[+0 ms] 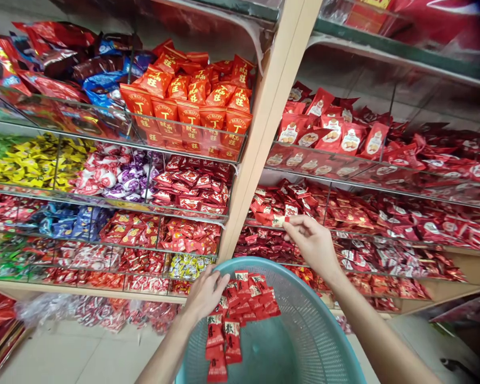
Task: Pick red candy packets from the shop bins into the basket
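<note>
My right hand [310, 242] is raised at a right-hand shelf compartment, its fingers pinched on a small red and cream packet [279, 220]. Behind it lie similar red packets [292, 194]. My left hand [206, 290] rests over the left rim of a blue-green plastic basket [324, 314], fingers bent beside the packets inside; whether it grips the rim or a packet is hard to tell. Red packets with black characters [232, 341] lie in the basket's left and upper part, some joined in strips.
A wooden post [264, 122] divides the shelves. Left compartments hold red bags [192, 88], yellow sweets [36, 160] and blue packets [74, 221]. Clear bags of sweets [104, 312] lie on the tiled floor [100, 357]. Clear panels front the shelves.
</note>
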Motion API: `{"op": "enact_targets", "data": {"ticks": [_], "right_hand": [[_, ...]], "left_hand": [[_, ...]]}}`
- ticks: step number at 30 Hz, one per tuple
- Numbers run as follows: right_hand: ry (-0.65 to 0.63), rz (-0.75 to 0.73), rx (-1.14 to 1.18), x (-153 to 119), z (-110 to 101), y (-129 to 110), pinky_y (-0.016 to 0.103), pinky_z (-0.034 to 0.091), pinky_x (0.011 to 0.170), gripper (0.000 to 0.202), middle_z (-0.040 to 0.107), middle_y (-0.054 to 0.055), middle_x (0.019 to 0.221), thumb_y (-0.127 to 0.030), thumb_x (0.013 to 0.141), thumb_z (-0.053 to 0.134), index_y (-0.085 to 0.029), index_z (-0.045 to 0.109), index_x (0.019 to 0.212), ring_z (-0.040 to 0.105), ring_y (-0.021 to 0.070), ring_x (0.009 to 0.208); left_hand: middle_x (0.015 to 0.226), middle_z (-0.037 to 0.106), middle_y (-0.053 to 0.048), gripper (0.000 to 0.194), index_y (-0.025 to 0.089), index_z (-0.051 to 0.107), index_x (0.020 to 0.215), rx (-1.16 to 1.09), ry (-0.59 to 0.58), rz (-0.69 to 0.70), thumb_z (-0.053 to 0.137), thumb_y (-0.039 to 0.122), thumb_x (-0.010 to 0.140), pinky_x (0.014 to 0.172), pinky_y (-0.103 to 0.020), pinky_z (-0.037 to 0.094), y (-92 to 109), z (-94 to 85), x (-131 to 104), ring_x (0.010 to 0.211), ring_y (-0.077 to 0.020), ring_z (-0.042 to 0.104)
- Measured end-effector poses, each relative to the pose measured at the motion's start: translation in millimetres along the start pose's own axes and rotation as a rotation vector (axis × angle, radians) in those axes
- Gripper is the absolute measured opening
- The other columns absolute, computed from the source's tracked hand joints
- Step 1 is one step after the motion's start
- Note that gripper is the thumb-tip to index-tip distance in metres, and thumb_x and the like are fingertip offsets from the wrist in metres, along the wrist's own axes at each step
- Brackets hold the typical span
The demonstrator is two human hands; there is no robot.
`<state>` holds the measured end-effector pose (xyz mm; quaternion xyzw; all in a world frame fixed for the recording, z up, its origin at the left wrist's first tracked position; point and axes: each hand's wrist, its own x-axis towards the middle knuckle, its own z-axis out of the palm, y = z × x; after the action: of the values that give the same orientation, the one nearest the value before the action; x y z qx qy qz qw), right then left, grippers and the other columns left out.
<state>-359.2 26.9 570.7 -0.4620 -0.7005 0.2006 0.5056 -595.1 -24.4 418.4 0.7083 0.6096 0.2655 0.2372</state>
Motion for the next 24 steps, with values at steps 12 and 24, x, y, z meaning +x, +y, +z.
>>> {"op": "enact_targets", "data": {"ticks": [12,24], "right_hand": [[-0.494,-0.285,-0.247,-113,36,42,0.026,0.051,0.081,0.023,0.058,0.008,0.109,-0.019,0.091,0.035,-0.022,0.055,0.101,0.06,0.0126,0.096],[-0.553,-0.224,-0.491,-133,53,55,0.024,0.046,0.06,0.017,0.062,0.002,0.08,-0.017,0.087,0.038,-0.02,0.054,0.083,0.06,0.0126,0.066]], "left_hand": [[0.113,0.053,-0.006,0.05,0.021,0.059,0.08,0.013,-0.001,0.014,0.023,0.054,0.087,0.082,-0.032,0.042,3,-1.7,0,0.095,-0.02,0.057],[0.114,0.052,-0.007,0.049,0.021,0.059,0.08,-0.003,-0.002,0.013,0.024,0.054,0.087,0.083,-0.033,0.042,4,-3.1,-1,0.099,-0.0211,0.055]]}}
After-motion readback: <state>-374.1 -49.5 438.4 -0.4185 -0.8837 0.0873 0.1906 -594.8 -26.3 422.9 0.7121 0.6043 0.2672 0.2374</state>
